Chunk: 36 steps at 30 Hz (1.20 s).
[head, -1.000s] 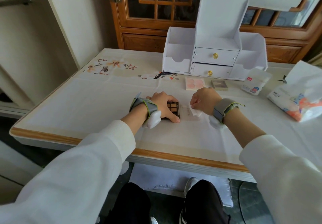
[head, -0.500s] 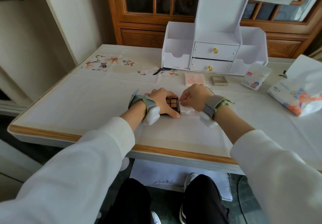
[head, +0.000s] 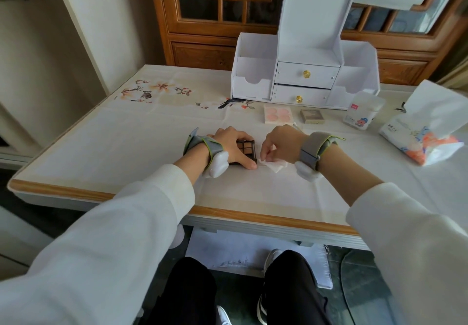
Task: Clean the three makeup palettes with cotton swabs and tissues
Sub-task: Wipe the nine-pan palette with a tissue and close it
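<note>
A dark palette with brown pans [head: 245, 147] lies flat on the table, and my left hand [head: 231, 145] grips it around its edges. My right hand [head: 281, 145] pinches a folded white tissue [head: 274, 165] that touches the palette's right edge. Farther back lie a pink palette with round pans [head: 278, 114] and a small gold-brown palette [head: 311, 116]. A cotton swab pack [head: 361, 113] stands at the right. A tissue pack [head: 428, 132] with a sheet sticking up sits at the far right.
A white desk organiser with two drawers [head: 305, 71] stands at the back of the table [head: 126, 147]. The table's wooden front edge [head: 253, 214] runs just in front of my knees. A wooden cabinet is behind the table.
My right hand has slid the tissue down along the palette's right edge toward its near corner. My left hand has kept its hold on the palette. The view has shifted slightly.
</note>
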### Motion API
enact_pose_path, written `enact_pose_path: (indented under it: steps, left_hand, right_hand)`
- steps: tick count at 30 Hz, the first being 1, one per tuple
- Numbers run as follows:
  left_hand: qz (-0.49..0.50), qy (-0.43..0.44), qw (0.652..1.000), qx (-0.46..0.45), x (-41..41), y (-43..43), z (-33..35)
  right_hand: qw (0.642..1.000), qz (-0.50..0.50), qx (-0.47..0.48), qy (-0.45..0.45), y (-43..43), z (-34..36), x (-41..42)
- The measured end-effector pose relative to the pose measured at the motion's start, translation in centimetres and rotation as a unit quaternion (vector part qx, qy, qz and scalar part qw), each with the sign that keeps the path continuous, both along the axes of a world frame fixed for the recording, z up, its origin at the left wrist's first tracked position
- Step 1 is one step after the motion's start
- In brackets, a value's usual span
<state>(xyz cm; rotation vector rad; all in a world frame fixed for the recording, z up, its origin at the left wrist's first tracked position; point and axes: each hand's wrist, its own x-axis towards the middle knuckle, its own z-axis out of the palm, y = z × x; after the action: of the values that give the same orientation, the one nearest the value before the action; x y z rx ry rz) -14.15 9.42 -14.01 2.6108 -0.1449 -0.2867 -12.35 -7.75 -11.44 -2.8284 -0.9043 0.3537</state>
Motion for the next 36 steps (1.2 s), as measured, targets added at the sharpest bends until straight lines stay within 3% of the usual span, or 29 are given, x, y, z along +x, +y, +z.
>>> enact_pose_path:
  steps: [5, 13, 23, 28, 32, 36]
  left_hand:
    - [0.003, -0.001, 1.000, -0.001, 0.2, 0.1, -0.2]
    - [-0.006, 0.009, 1.000, -0.013, 0.5, 0.2, -0.4]
    - [-0.015, 0.007, 1.000, -0.012, 0.9, 0.1, -0.5]
    - [-0.013, 0.002, 1.000, -0.002, 0.8, 0.3, -0.5]
    - [-0.015, 0.001, 1.000, 0.007, 0.7, 0.2, -0.3]
    - [-0.006, 0.009, 1.000, -0.011, 0.7, 0.3, -0.4]
  right_hand:
    - [0.999, -0.010, -0.042, -0.003, -1.1, 0.6, 0.2]
    - [0.999, -0.041, -0.033, 0.005, -1.7, 0.6, 0.5]
    - [0.985, -0.153, 0.039, -0.064, -0.4, -0.9, 1.6]
    - [0.990, -0.124, 0.053, -0.045, 1.2, -1.0, 1.3]
    - [0.992, -0.103, 0.027, -0.062, 2.2, -0.5, 0.8]
    - [0.996, -0.086, -0.007, -0.022, 1.9, -0.3, 0.2]
